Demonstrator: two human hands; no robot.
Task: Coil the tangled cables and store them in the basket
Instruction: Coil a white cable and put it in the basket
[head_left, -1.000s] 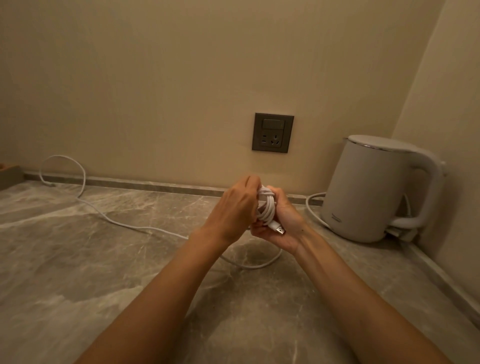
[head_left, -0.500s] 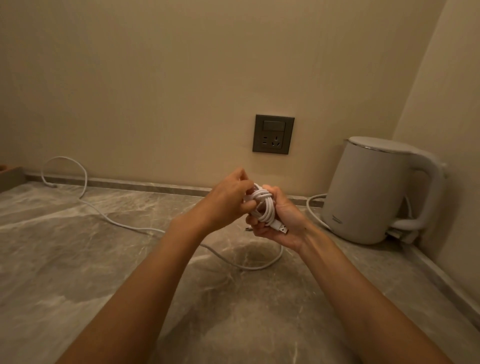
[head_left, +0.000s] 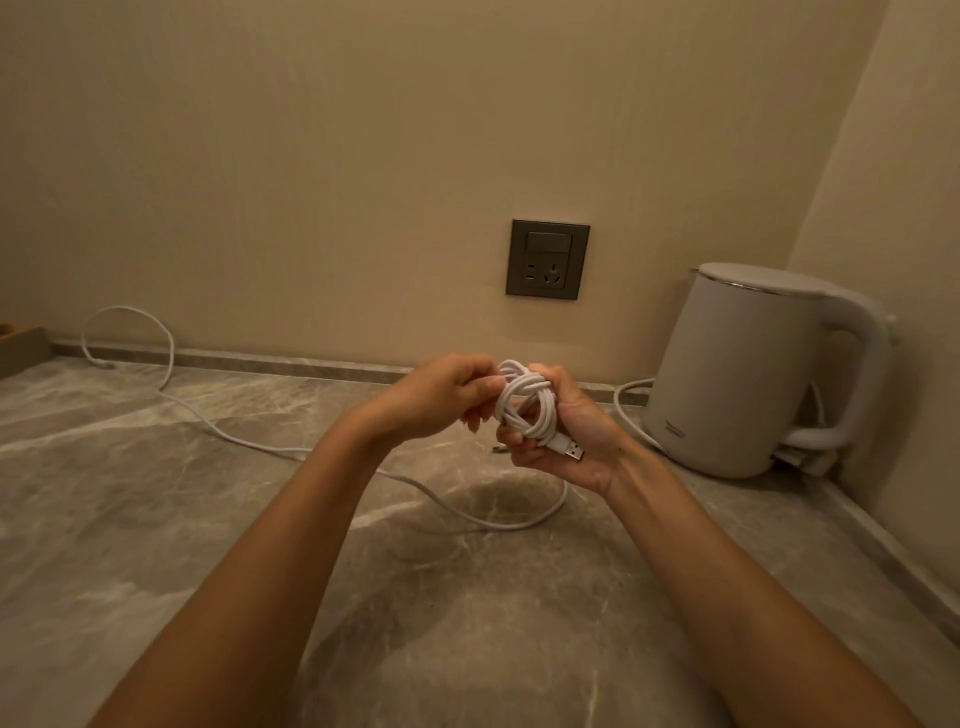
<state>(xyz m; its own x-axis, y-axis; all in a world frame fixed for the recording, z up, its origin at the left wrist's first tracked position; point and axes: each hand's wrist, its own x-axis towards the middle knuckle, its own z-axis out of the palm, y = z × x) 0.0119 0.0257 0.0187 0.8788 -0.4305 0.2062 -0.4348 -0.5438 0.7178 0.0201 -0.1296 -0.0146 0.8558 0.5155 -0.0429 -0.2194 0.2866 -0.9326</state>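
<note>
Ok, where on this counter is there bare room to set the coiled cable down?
The widest bare counter lies near left, in front of the loose cable. A smaller patch sits between that cable and the wall trim, below the socket. The right corner is crowded by the kettle and its cord.

Plain beige painted wall (head_left: 311, 156) straight ahead, meeting a second beige side wall (head_left: 914, 260) in a corner at the right. Below, grey-brown stone countertop with pale marble veining (head_left: 130, 519), edged along both walls by a low raised stone lip (head_left: 291, 360). Set in the back wall, dark grey square socket plate (head_left: 548, 260). In the corner, upright white electric kettle (head_left: 737, 374), handle turned right; beneath it a pale shape, possibly its base. Dim, warm yellowish light.
</note>
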